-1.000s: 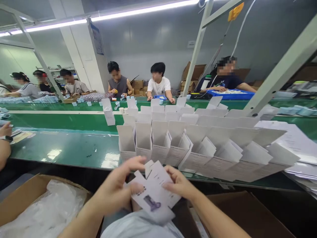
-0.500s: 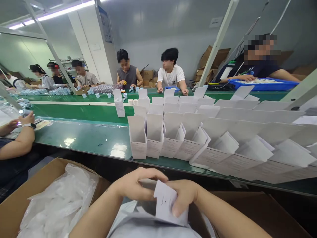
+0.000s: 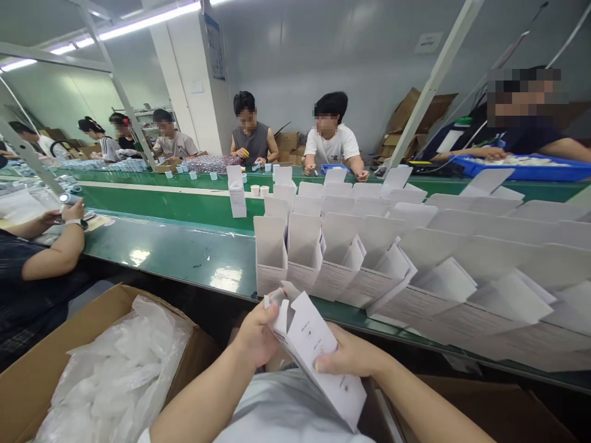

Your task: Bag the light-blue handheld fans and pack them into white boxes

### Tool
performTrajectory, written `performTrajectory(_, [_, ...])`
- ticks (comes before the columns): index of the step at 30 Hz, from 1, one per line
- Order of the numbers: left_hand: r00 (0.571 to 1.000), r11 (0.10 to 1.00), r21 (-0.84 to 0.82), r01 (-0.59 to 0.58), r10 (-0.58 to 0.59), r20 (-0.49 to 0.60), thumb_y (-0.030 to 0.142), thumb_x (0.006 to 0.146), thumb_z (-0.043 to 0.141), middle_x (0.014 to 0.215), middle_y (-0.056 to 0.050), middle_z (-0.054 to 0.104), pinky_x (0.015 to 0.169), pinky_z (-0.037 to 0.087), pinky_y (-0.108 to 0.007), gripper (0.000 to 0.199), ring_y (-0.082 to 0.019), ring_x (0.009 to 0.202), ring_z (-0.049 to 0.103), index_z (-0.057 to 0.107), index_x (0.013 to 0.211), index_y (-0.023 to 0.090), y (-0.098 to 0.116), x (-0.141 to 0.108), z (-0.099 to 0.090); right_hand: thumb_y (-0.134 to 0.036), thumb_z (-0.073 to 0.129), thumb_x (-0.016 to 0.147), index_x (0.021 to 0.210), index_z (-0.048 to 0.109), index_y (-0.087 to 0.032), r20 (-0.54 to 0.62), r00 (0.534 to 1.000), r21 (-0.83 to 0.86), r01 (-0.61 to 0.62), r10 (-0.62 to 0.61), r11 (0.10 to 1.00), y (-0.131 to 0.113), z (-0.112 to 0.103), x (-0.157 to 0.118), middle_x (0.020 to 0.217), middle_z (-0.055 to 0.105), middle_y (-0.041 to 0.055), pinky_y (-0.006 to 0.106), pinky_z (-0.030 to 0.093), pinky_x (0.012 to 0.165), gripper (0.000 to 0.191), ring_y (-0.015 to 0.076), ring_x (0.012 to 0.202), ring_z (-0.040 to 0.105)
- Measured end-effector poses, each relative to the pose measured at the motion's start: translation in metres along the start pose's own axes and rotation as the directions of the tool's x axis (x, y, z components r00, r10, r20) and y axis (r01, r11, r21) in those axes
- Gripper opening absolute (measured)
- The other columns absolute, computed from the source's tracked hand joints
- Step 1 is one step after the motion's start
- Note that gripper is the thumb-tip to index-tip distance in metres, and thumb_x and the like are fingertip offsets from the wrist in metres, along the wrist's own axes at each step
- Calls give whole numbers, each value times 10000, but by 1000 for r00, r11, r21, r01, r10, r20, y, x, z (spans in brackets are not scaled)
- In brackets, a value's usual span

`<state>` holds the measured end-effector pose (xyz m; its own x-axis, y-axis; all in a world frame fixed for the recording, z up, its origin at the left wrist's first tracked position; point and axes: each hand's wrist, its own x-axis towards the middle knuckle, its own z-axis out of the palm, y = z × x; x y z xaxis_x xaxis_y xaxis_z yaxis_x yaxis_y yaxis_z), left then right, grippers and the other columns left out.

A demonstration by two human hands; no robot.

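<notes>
A white printed carton is tilted across my lap, its flapped end up toward the bench. My right hand grips its side, thumb on the printed face. At the flaps, my left hand pinches the carton's edge between thumb and fingers. Just beyond my hands, rows of open white boxes stand on the green bench with their lids raised. Some of them have folded white pieces sticking out.
Left of me is a cardboard box holding white items in a clear plastic bag. Beyond the bench runs a green conveyor with a lone white box and small cups. Several co-workers sit opposite; a blue tray lies at right.
The carton has come up into fuller view, with its flapped end raised. My left hand has closed on that end. The whole scene has shifted right as my head turned.
</notes>
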<state>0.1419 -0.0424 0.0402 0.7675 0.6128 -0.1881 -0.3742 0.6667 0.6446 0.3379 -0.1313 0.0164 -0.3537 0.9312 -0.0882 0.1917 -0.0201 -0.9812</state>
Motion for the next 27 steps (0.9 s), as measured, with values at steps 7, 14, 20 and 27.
performTrajectory(7, [958, 999, 1, 40, -38, -284, 139, 461, 906, 849, -14, 671, 724, 482, -316, 689, -182, 733, 637, 596, 1072, 207, 6, 6, 16, -569, 772, 725, 1528, 133, -233, -411, 906, -290, -22, -103, 957, -4, 15, -7, 1405, 438, 192, 547, 471, 994, 1080, 342, 1221, 534])
performTrajectory(14, [984, 997, 61, -38, 48, -174, 124, 469, 932, 960, -24, 673, 775, 491, -293, 794, -157, 814, 644, 529, 1148, 210, 0, 2, 20, -231, 676, 835, 1543, 38, -226, -387, 758, -771, 46, -525, 635, -7, 53, 3, 1563, 218, 234, 603, 435, 1057, 954, 372, 1418, 338])
performTrajectory(20, [957, 994, 74, 84, -59, -285, 134, 427, 943, 833, -6, 679, 700, 500, -291, 764, -165, 741, 639, 572, 1091, 202, -9, 3, 9, -171, 598, 880, 1516, 232, -198, -275, 710, -881, 84, -649, 465, -9, 58, -1, 1545, 289, 231, 573, 489, 992, 734, 355, 1358, 413])
performTrajectory(27, [979, 960, 279, -13, 69, -190, 307, 595, 889, 842, -61, 716, 728, 495, -289, 400, -177, 763, 637, 705, 909, 142, -9, -2, -3, -205, 657, 860, 1259, 534, -191, -252, 684, -915, 62, -684, 399, -18, 47, -12, 1417, 384, 211, 504, 552, 927, 418, 349, 1250, 500])
